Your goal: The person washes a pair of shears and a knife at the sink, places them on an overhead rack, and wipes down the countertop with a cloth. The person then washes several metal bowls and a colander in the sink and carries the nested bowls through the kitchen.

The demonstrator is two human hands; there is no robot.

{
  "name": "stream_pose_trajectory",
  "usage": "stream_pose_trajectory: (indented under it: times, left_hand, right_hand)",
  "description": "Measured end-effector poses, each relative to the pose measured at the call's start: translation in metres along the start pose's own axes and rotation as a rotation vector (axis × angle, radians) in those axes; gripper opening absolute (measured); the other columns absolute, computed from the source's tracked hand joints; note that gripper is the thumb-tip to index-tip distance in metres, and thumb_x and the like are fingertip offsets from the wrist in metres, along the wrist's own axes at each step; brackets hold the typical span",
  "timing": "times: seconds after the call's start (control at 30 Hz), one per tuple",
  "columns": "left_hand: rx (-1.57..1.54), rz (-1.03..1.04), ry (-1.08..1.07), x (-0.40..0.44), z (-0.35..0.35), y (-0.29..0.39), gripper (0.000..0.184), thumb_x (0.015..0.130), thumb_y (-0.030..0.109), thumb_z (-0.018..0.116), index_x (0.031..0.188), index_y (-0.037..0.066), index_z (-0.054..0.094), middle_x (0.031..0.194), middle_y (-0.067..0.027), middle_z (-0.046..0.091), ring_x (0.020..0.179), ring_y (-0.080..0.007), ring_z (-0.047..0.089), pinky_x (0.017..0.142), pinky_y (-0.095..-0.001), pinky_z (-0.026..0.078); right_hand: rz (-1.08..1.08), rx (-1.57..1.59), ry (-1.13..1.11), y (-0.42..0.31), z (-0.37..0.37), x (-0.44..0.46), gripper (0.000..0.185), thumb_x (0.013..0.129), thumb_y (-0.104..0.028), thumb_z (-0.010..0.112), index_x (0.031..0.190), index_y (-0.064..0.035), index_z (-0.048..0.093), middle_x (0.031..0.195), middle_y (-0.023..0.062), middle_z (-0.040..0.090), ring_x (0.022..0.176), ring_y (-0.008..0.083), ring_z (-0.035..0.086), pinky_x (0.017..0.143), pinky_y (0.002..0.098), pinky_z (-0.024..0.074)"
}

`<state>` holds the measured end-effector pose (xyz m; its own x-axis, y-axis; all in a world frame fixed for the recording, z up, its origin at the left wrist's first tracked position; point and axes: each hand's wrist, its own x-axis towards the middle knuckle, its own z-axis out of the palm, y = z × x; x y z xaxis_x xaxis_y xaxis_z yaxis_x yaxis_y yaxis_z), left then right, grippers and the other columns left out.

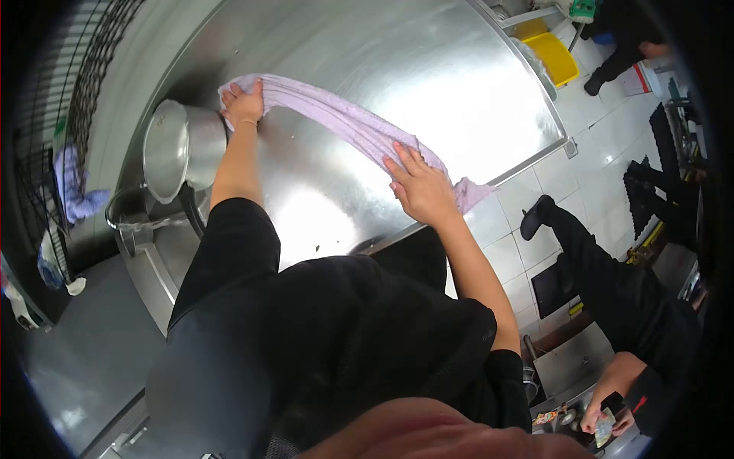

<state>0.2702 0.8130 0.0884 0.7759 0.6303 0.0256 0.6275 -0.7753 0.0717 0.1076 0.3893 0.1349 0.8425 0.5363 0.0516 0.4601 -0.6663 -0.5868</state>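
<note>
A long lilac cloth [336, 115] lies bunched in a curved strip across a stainless steel table [367, 53]. My left hand [243, 105] rests on its far left end with the fingers spread. Toward the table's near right edge, my right hand [422, 185] lies flat on the other end, fingers stretched out. A loose tail of the cloth hangs past that edge, beside my right wrist. Close to my left forearm stands a large metal pot [182, 149], whose dark handle points toward me.
Small dark bits dot the tabletop near me. At left are a wire rack [73, 99] and a purple cloth [73, 187]. On the tiled floor [535, 180] to the right, a co-worker in black [612, 283] handles something small. A yellow bin [552, 60] stands beyond the table.
</note>
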Motion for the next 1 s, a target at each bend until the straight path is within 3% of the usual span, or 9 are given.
stream_pose_trajectory:
  times: [0.2,0.47,0.5,0.6,0.67,0.73,0.8,0.9,1.0]
  left_hand:
    - [-0.103,0.130,0.087,-0.094,-0.013,-0.039,0.085,0.085,0.057,0.036,0.137,-0.008,0.022,0.143,-0.0278,0.019,0.137,-0.0354,0.012,0.111,-0.0438,0.007]
    - [-0.202,0.535,0.003,-0.253,-0.051,-0.173,0.070,0.085,0.039,0.045,0.137,-0.005,0.026,0.144,-0.0267,0.019,0.136,-0.0367,0.013,0.110,-0.0466,0.009]
    - [-0.210,0.563,0.056,-0.261,-0.055,-0.195,0.058,0.084,0.030,0.048,0.130,-0.003,0.038,0.140,-0.0253,0.027,0.132,-0.0372,0.023,0.108,-0.0479,0.018]
    - [-0.432,0.559,0.216,-0.245,-0.036,-0.268,0.043,0.080,0.020,0.051,0.116,-0.003,0.049,0.128,-0.0263,0.042,0.121,-0.0390,0.038,0.102,-0.0472,0.029]
    - [-0.438,0.271,-0.012,-0.219,-0.037,-0.309,0.033,0.075,0.010,0.052,0.103,-0.005,0.052,0.109,-0.0271,0.054,0.106,-0.0418,0.048,0.095,-0.0454,0.036]
    - [-0.416,0.271,-0.085,-0.196,-0.012,-0.390,0.032,0.075,0.008,0.049,0.103,-0.008,0.051,0.100,-0.0287,0.057,0.096,-0.0450,0.051,0.091,-0.0443,0.038]
    - [-0.544,0.012,0.112,-0.191,-0.030,-0.425,0.029,0.080,0.009,0.049,0.105,-0.006,0.049,0.090,-0.0220,0.060,0.084,-0.0350,0.058,0.080,-0.0392,0.046]
    - [-1.028,-0.309,-0.111,-0.214,-0.080,-0.435,0.027,0.085,0.010,0.050,0.108,-0.002,0.046,0.089,-0.0120,0.058,0.077,-0.0192,0.058,0.069,-0.0307,0.048]
    - [-1.225,-0.137,-0.090,-0.232,-0.095,-0.423,0.027,0.087,0.009,0.051,0.111,0.000,0.043,0.093,-0.0065,0.054,0.077,-0.0095,0.054,0.065,-0.0241,0.047]
  right_hand:
    - [0.020,-0.069,-0.015,-0.067,0.035,-0.023,0.041,0.086,-0.025,0.053,0.124,-0.0117,0.052,0.140,0.0121,0.036,0.127,0.0329,0.037,0.096,0.0452,0.0369]
    - [-0.109,-0.122,-0.071,-0.192,0.125,-0.073,0.038,0.078,-0.014,0.054,0.115,-0.0109,0.060,0.131,0.0126,0.048,0.119,0.0309,0.044,0.100,0.0426,0.0320]
    - [-0.141,-0.069,-0.077,-0.213,0.142,-0.076,0.040,0.075,-0.011,0.055,0.115,-0.0106,0.060,0.129,0.0126,0.049,0.115,0.0311,0.046,0.097,0.0412,0.0341]
    - [-0.197,0.094,-0.071,-0.285,0.190,-0.071,0.042,0.067,-0.003,0.056,0.108,-0.0092,0.064,0.119,0.0114,0.055,0.104,0.0317,0.051,0.092,0.0397,0.0386]
    - [-0.336,0.204,-0.088,-0.313,0.237,-0.052,0.043,0.063,0.002,0.053,0.104,-0.0066,0.065,0.112,0.0120,0.058,0.102,0.0310,0.052,0.090,0.0389,0.0406]
    - [-0.481,0.454,-0.260,-0.333,0.283,-0.026,0.042,0.063,0.007,0.050,0.099,-0.0055,0.066,0.105,0.0140,0.060,0.097,0.0309,0.054,0.087,0.0384,0.0431]
    - [-0.420,0.566,-0.244,-0.355,0.279,-0.009,0.039,0.063,0.006,0.049,0.096,-0.0060,0.066,0.100,0.0143,0.061,0.095,0.0317,0.054,0.086,0.0386,0.0430]
    - [-0.271,0.792,-0.128,-0.364,0.235,0.004,0.036,0.066,0.010,0.045,0.091,-0.0056,0.066,0.093,0.0129,0.062,0.090,0.0285,0.057,0.084,0.0354,0.0461]
    - [-0.131,0.803,0.095,-0.330,0.162,0.002,0.040,0.067,0.012,0.043,0.095,-0.0055,0.065,0.100,0.0082,0.060,0.095,0.0215,0.056,0.086,0.0307,0.0445]
